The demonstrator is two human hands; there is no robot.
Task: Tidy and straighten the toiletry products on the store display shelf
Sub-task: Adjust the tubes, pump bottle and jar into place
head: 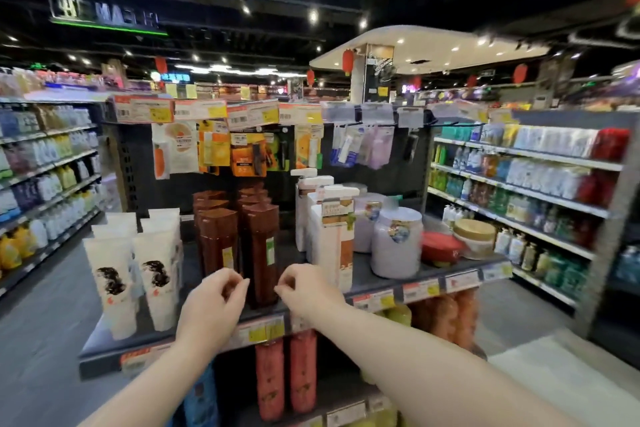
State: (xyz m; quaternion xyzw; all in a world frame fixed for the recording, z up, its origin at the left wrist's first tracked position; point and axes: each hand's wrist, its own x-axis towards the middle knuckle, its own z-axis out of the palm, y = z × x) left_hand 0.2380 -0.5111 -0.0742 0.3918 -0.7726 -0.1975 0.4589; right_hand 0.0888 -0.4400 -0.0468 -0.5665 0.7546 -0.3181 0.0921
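A dark display shelf (104,340) stands in front of me. On it are white tubes (114,274) at the left, two rows of tall brown bottles (259,246) in the middle, white pump bottles (332,236) and lilac jars (394,246) to the right. My left hand (216,302) and my right hand (306,288) hover side by side at the shelf's front edge, just before the front brown bottle. Both have curled fingers and hold nothing that I can see. The frame is motion-blurred.
Hanging packets (242,152) and price tags (207,111) fill the back panel above. A red lid (441,246) and a gold-lidded tub (474,236) sit at the shelf's right end. Orange bottles (287,378) stand on the lower shelf. Stocked aisles run along both sides.
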